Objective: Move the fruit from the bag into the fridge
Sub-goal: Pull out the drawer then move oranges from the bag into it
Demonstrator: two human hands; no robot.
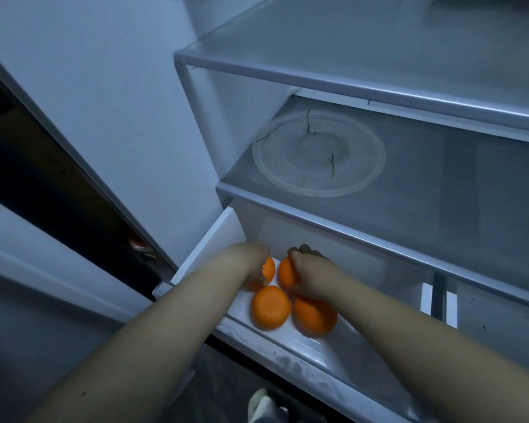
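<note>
Down in the pulled-out drawer (pixel 208 239), both hands are busy at once. The left hand (pixel 251 261) is curled over an orange (pixel 268 270) at the far left of the drawer, fingers wrapped round it so only a slice of peel shows. The right hand (pixel 310 277) is closed in the same way on a second orange (pixel 284 274) just beside the first. Each hand holds one fruit, knuckles up, which looks like a set-down grip: lowering from above lets each fruit settle onto the drawer floor without rolling.

Nearer, two more oranges lie loose: one (pixel 271 308) with its flat end facing up, and another (pixel 315 317) touching it on the right, partly under the right wrist. The four sit bunched in the drawer's left end, I'd guess because packing them against each other and the side wall keeps round fruit from wandering when the drawer slides shut. The right part of the drawer is bare.

Above the drawer, a glass shelf (pixel 364 239) carries a round clear plastic lid (pixel 318 154), cracked in places, set well back. A higher shelf (pixel 348 83) looks bare. The fridge door (pixel 74 87) stands open on the left. The bag is nowhere in sight, so I cannot say whether more fruit remains. A shoe (pixel 261 404) shows on the floor at the near edge.
</note>
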